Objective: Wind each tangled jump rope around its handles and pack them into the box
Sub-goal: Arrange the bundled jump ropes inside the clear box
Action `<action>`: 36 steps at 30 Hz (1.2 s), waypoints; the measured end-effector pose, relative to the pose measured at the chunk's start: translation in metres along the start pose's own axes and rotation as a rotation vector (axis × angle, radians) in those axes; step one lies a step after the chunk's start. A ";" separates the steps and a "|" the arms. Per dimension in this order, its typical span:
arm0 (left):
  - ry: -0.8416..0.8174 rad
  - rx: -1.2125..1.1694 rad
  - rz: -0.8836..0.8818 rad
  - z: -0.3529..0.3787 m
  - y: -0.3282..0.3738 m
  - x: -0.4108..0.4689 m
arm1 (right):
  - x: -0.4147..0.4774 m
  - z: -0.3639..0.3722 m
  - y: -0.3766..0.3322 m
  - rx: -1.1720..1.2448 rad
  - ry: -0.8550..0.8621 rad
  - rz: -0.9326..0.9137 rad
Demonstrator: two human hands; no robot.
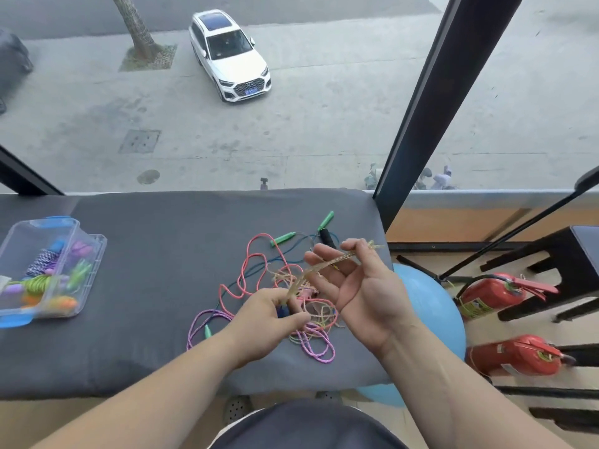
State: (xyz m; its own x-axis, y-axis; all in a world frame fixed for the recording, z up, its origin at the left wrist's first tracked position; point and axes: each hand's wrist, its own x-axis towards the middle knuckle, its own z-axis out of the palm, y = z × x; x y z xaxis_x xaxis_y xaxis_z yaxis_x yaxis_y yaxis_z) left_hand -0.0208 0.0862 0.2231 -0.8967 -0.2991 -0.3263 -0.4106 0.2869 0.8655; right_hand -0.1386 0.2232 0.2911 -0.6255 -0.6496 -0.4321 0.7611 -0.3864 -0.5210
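Left hand (275,314): clenched round a blue handle (282,311), low over the tangle, with the yellow rope (327,265) running out of the fist.
Right hand (363,286): palm up, near the counter's right edge. The thumb and curled fingers nip the yellow rope, which lies across the fingers. It is blurred there, so I cannot tell how firm the hold is.
Yellow rope: a thin, pale, flecked braid. One stretch is pulled straight between the two hands, and the rest lies looped in the tangle below.
Tangle (259,280): on the right half of the counter (178,247), reaching toward the near edge. A pink rope (256,254), a purple rope (207,319) and a dark blue cord cross one another.
Green handles (283,238): two, toward the far right corner, with a black handle (326,237) just beside them.
Box (94,254): clear plastic with blue clips, open, at the left edge. Wound bundles already lie inside.
Handling: the cord looks light and limp, with no stiffness of its own. The braid probably grips rather than slips.
Where to hold: the handles are the only rigid parts. It seems best to grip one and let the cord run through the other hand.
Risk: a hard pull would likely tighten the crossings and drag the neighbouring ropes along.
Progress: some ropes are packed and several are not yet wound.
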 end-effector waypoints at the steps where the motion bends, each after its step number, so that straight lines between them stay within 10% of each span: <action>1: 0.005 -0.005 -0.002 -0.003 -0.004 0.000 | 0.001 -0.001 -0.004 0.009 0.008 -0.013; 8: 0.097 0.055 0.020 -0.019 0.003 0.000 | 0.004 -0.028 -0.028 -0.211 0.207 0.029; 11: 0.096 0.218 0.039 -0.027 0.015 0.003 | -0.001 -0.050 -0.027 -1.105 0.339 0.118; 14: -0.063 0.434 0.080 -0.032 0.036 0.000 | -0.011 -0.056 -0.025 -1.809 0.177 -0.183; 18: -0.213 0.476 0.146 -0.027 0.059 -0.005 | -0.023 -0.028 -0.016 -1.667 -0.338 -0.176; 31: -0.052 0.272 0.283 -0.018 0.050 -0.015 | -0.027 -0.027 -0.005 -1.389 -0.288 -0.275; 36: -0.070 -0.709 -0.016 -0.021 0.069 -0.016 | -0.026 -0.024 -0.010 -1.451 -0.269 -0.366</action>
State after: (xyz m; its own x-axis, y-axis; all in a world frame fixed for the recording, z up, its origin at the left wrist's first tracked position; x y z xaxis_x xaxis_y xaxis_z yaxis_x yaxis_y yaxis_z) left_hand -0.0312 0.0922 0.2963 -0.9097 -0.2323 -0.3441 -0.2386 -0.3857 0.8912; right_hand -0.1341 0.2591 0.2898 -0.5662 -0.8218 -0.0630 -0.3459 0.3062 -0.8869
